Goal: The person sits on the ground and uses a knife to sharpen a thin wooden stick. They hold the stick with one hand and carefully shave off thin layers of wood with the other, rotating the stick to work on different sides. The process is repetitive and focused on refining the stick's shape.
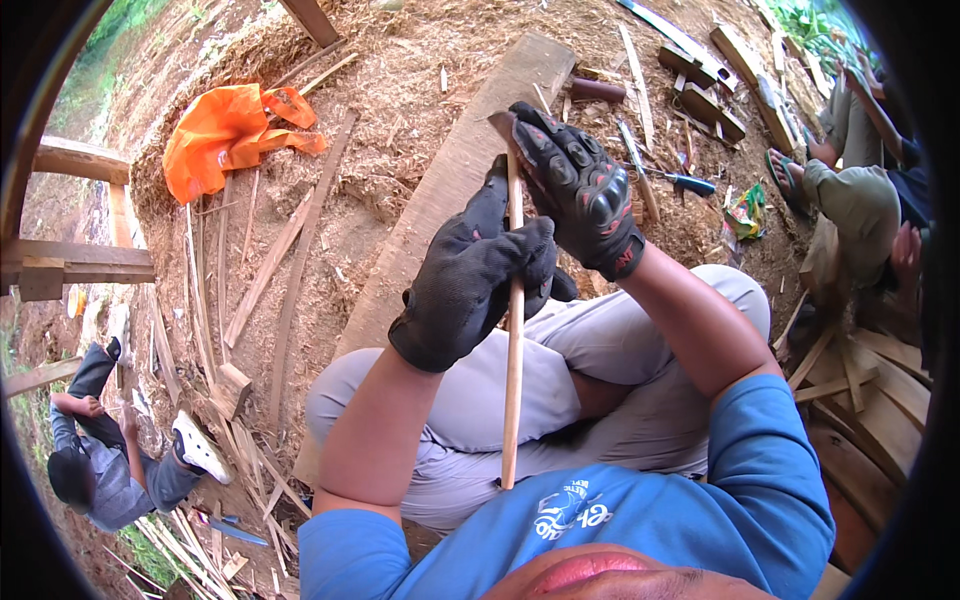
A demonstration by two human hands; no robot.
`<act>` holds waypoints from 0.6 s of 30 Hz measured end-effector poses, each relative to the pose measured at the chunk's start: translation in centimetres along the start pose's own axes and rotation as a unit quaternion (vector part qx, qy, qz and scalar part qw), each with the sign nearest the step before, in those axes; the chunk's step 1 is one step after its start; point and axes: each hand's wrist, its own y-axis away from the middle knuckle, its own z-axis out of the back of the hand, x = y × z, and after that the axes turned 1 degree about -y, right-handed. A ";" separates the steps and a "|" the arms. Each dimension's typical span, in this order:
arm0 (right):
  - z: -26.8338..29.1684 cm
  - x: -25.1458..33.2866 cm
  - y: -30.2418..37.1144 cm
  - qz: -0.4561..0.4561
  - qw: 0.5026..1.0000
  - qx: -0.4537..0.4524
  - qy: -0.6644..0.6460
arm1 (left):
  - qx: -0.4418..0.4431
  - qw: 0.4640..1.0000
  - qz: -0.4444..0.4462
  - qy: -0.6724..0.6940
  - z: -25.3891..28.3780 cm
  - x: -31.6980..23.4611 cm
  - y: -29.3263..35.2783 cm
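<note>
A long, thin, round wooden stick (514, 370) runs from my lap up between both hands. My left hand (478, 268), in a black glove, is closed around the stick's middle, thumb and fingers wrapped over it. Farther up, my right hand (575, 190), in a black glove with hard knuckle guards, folds over the stick's far end. A small brown sheet, sandpaper-like (502, 125), shows at the edge of its fingers against the stick. The palm side of the right hand is hidden. Beneath the hands lies a wide wooden plank (420, 220).
An orange plastic bag (225, 140) lies on shavings at the left, near several wood strips (290, 260). Wooden hand planes (710, 110), a handsaw (675, 35) and a blue-handled tool (692, 184) lie far right. People sit at left (110, 470) and right (855, 200).
</note>
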 end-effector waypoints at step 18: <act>3.3 -0.9 -0.7 -0.425 0.714 0.023 -0.556 | -0.017 0.970 0.008 -0.244 0.6 2.0 -1.5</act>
